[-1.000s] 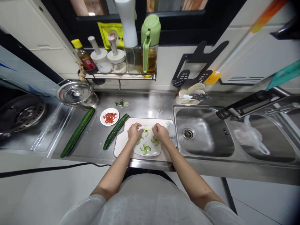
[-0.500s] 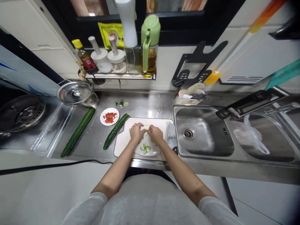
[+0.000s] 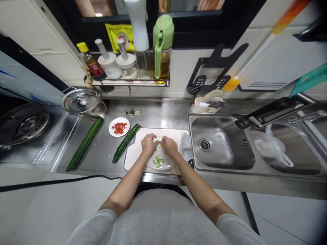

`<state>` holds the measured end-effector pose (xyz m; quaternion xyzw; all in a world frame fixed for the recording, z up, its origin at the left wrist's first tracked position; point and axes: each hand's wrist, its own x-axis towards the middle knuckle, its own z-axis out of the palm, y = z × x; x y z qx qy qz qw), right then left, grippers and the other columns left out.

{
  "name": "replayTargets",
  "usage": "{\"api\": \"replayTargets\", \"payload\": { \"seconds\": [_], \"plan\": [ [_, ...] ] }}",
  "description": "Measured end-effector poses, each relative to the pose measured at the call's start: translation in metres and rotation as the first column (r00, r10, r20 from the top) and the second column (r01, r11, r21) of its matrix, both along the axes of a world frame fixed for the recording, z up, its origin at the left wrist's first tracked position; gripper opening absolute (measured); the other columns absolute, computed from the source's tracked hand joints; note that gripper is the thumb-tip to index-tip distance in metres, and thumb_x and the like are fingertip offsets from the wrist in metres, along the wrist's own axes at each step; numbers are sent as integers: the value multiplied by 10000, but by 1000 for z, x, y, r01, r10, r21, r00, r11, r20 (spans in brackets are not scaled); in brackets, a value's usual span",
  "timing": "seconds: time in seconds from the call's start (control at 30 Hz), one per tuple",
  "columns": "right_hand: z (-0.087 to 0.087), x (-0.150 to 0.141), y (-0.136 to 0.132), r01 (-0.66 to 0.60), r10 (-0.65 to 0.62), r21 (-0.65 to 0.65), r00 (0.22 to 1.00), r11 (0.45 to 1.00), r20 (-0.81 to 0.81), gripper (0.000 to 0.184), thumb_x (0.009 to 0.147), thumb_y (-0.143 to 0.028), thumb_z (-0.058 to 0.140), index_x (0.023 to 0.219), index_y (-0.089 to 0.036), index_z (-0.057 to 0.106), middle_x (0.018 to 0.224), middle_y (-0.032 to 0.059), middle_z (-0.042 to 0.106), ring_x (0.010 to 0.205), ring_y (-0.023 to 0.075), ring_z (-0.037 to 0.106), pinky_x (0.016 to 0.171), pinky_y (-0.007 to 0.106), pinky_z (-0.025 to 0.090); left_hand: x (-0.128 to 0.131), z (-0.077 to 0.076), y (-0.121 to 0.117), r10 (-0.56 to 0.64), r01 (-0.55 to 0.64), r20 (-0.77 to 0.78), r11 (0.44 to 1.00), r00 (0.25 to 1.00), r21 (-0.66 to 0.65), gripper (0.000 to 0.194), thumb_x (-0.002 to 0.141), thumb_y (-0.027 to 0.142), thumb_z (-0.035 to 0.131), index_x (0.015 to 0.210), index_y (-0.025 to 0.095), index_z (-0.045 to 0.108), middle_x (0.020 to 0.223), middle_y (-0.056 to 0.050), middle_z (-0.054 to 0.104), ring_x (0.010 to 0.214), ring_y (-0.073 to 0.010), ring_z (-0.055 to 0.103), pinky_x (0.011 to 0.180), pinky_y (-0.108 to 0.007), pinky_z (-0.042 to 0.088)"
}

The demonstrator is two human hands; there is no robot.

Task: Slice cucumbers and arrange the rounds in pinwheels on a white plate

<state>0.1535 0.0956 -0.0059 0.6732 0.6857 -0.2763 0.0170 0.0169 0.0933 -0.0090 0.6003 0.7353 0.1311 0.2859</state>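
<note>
My left hand (image 3: 148, 144) and my right hand (image 3: 169, 146) meet over the far part of a white plate (image 3: 166, 166). Their fingers are pinched on pale green cucumber slices (image 3: 158, 139) between the fingertips; the hands partly hide these. Nearer me on the plate, thin curved cucumber slices (image 3: 158, 161) form a pinwheel. Beneath the plate is a pale cutting board (image 3: 134, 154). A wide-bladed knife (image 3: 185, 144) lies along the board's right edge. To the left, a cut cucumber (image 3: 125, 144) leans its far end against the board's corner.
A small plate (image 3: 112, 130) of chopped red pieces sits left of the board, and a whole cucumber (image 3: 84, 144) farther left. Cucumber ends (image 3: 131, 111) lie behind. A steel pot (image 3: 98, 110) stands back left. The sink (image 3: 222, 160) is right; a bottle rack (image 3: 122, 82) hangs above.
Both hands stay pinched at the same spot above the plate, with hardly any movement. The camera view has shifted very slightly.
</note>
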Motion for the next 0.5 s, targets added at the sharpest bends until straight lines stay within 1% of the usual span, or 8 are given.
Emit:
{"api": "replayTargets", "payload": {
  "seconds": [0.2,0.3,0.4,0.5],
  "plan": [
    [4,1,1,22,-21,24,999,999,-30,195,911,-333,461,1002,-219,591,891,52,675,813,181,583,624,246,305,-1,2,0,35,-36,57,999,998,18,205,739,309,697,928,258,635,926,-12,603,910,-191,561,829,-338,360],
    [7,6,2,65,-60,77,996,995,-72,186,896,-335,477,974,-221,602,841,38,669,762,174,574,602,246,292,-8,2,0,51,-58,112,996,992,62,184,747,294,680,919,244,641,891,-11,599,872,-175,563,817,-318,379],
    [13,19,2,147,-119,157,977,977,-175,204,890,-354,460,928,-222,612,736,10,639,681,158,546,573,242,279,-24,3,0,76,-107,205,984,976,144,176,751,302,661,906,221,647,828,-3,584,766,-147,552,752,-279,403],
    [19,43,-1,265,-192,229,935,937,-297,262,874,-409,444,884,-215,619,630,-15,577,599,145,508,551,238,278,-50,5,-2,128,-195,286,956,950,219,210,727,335,664,891,203,655,762,9,566,660,-122,509,670,-249,401]
  ]
}}
